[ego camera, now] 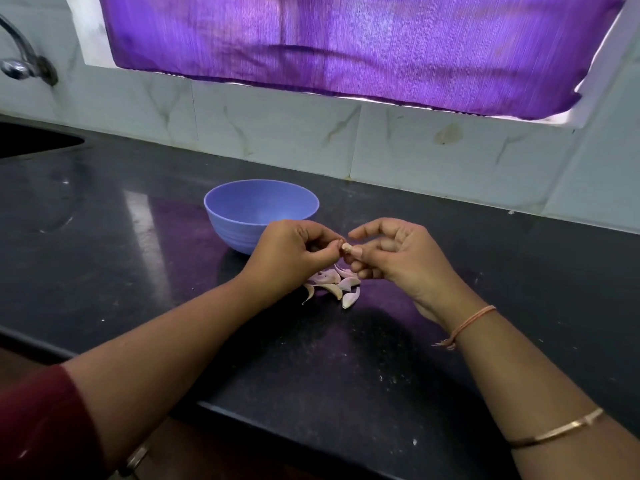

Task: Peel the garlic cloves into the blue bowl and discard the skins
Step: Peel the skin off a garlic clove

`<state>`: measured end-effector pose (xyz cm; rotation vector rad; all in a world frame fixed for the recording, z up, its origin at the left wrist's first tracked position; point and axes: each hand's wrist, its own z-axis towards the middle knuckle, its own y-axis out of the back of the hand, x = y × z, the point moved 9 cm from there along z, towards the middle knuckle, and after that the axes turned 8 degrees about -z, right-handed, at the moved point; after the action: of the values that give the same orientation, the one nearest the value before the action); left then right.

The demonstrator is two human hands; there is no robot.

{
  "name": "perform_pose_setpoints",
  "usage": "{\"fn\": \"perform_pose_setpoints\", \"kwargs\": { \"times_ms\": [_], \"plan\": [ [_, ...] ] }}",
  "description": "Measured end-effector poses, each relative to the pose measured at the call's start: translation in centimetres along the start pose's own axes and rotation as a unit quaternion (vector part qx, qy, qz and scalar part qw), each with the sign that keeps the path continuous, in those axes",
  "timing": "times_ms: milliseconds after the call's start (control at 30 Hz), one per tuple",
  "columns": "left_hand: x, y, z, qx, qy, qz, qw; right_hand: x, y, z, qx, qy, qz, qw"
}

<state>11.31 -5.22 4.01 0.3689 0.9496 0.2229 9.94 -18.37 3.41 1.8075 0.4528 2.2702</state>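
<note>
A blue bowl (242, 209) stands on the black counter (121, 271), just behind my hands; what shows of its inside holds nothing. My left hand (287, 254) and my right hand (398, 254) meet above the counter, both pinching one small garlic clove (346, 248) between fingertips. The clove is mostly hidden by the fingers. Below the hands lies a small pile of several unpeeled garlic cloves (337, 285), pale pink and white.
A sink (31, 140) is set into the counter at the far left, with a tap (20, 60) on the tiled wall above it. A purple curtain (346, 46) covers the window behind. The counter's front edge (311, 431) runs close under my forearms.
</note>
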Motion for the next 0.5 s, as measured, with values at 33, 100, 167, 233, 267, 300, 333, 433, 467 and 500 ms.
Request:
{"fn": "perform_pose_setpoints", "kwargs": {
  "times_ms": [33,100,167,233,267,300,333,433,467,500],
  "plan": [
    [-0.07,0.13,0.04,-0.006,-0.002,0.004,1.000,0.04,-0.04,0.01,0.002,0.003,0.006,1.000],
    [-0.05,0.44,0.13,-0.018,-0.004,0.011,1.000,0.09,-0.06,0.03,0.008,0.010,0.024,1.000],
    [0.03,0.63,0.21,-0.023,-0.003,0.018,1.000,0.15,-0.08,0.01,0.015,0.016,0.045,0.999],
    [0.09,0.65,0.17,-0.022,-0.001,0.022,1.000,0.20,-0.12,-0.01,0.021,0.020,0.055,0.998],
    [0.13,0.63,0.15,-0.021,0.001,0.026,0.999,0.19,-0.12,0.00,0.022,0.021,0.053,0.998],
    [0.17,0.63,0.13,-0.020,0.004,0.030,0.999,0.20,-0.07,-0.02,0.020,0.023,0.045,0.999],
    [0.15,0.62,0.10,-0.019,0.004,0.032,0.999,0.23,0.05,-0.03,0.015,0.025,0.030,0.999],
    [-0.37,0.58,-0.08,-0.020,-0.004,0.010,1.000,0.39,0.42,0.00,-0.011,0.038,-0.013,0.999],
    [-0.49,0.54,-0.14,-0.020,-0.004,-0.007,1.000,0.52,0.50,-0.01,-0.020,0.046,-0.023,0.998],
    [-0.58,0.46,-0.22,-0.017,-0.001,-0.028,0.999,0.60,0.61,0.03,-0.031,0.055,-0.037,0.997]
  ]
}}
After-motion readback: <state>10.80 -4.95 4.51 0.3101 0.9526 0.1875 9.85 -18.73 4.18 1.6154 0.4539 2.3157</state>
